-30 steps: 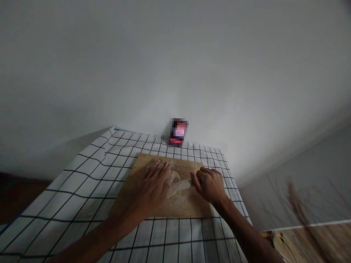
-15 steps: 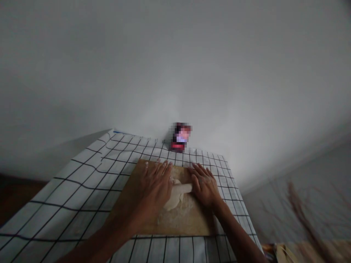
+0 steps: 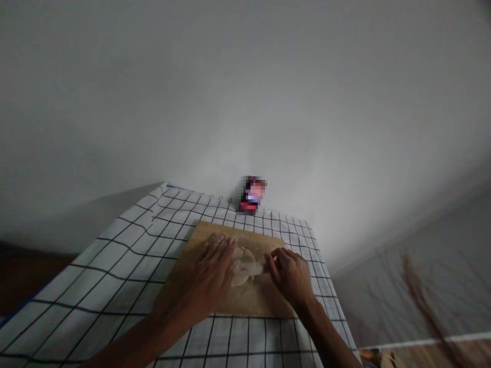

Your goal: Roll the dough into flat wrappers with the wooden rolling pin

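Your left hand (image 3: pixel 215 263) lies open, fingers extended, over the left end of the pale rolling pin (image 3: pixel 252 269) — whether its palm grips, you cannot tell. Your right hand (image 3: pixel 290 268) curls around the pin's right end. The dough (image 3: pixel 245 254) sits mid-board, partly hidden by pin and left hand. Under the board (image 3: pixel 253 305) spreads a checked cloth (image 3: pixel 130 260); beyond its far edge, a blurred-out reddish object (image 3: pixel 252 195) stands by the wall (image 3: pixel 245 92). Well right of the board are blurry branches (image 3: pixel 418 296).
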A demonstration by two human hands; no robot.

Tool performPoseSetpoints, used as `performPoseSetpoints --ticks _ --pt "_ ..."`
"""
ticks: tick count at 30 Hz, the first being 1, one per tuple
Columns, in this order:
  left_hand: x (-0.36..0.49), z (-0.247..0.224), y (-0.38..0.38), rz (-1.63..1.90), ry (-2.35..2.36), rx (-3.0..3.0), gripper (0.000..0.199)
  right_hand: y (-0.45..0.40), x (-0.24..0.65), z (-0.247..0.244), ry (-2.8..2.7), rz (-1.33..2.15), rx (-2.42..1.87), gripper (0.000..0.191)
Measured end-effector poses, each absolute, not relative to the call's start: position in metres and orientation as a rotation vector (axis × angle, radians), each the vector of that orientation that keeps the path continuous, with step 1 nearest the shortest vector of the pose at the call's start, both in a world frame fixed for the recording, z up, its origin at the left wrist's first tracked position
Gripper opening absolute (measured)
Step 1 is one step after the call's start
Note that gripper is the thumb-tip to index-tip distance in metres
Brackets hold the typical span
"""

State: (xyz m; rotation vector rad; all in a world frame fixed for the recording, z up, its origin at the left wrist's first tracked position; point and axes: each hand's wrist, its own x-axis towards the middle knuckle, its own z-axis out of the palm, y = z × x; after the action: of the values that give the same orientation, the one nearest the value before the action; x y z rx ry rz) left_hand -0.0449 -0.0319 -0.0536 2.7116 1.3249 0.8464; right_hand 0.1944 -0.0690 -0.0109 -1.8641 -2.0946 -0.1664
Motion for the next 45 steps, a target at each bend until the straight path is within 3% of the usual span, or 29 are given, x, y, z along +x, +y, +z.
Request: performPoseSetpoints --ticks 5,9,18,23,26,32,35,41,45 --pt "-0.048 -0.064 0.004 0.881 1.510 2.697 0.048 0.000 0.201 0.013 -2.375 -0.117 -1.709 0.028" --pt "-0.045 -0.060 0.011 0.858 1.544 2.709 0.047 0.020 0.205 0.002 -2.512 -0.108 -1.603 0.031" --pt "-0.035 -0.034 -0.027 0.843 1.391 2.717 0.050 -0.033 0.211 -0.039 -2.312 -0.086 -1.632 0.042" --pt "-0.059 -0.042 -0.041 0.831 1.166 2.580 0.053 -0.078 0.210 -0.043 -2.214 -0.024 -1.581 0.025" --pt "-0.084 -0.030 -0.021 0.800 1.208 2.273 0.042 -0.087 0.230 -0.047 -2.215 0.004 -1.495 0.020" --pt "-0.064 -0.007 -0.001 0.604 1.357 2.432 0.025 -0.065 0.269 -0.033 -1.851 0.237 -1.702 0.026" --pt "-0.034 -0.013 -0.014 0.556 1.347 2.374 0.031 -0.041 0.253 -0.019 -1.806 0.273 -1.684 0.029" --pt "-0.025 -0.026 -0.003 0.711 0.931 1.754 0.032 -0.023 0.219 -0.028 -1.696 0.365 -1.537 0.029" --pt "-0.030 -0.018 0.036 0.532 0.817 1.905 0.031 -0.032 0.226 -0.039 -1.677 0.465 -1.569 0.033"
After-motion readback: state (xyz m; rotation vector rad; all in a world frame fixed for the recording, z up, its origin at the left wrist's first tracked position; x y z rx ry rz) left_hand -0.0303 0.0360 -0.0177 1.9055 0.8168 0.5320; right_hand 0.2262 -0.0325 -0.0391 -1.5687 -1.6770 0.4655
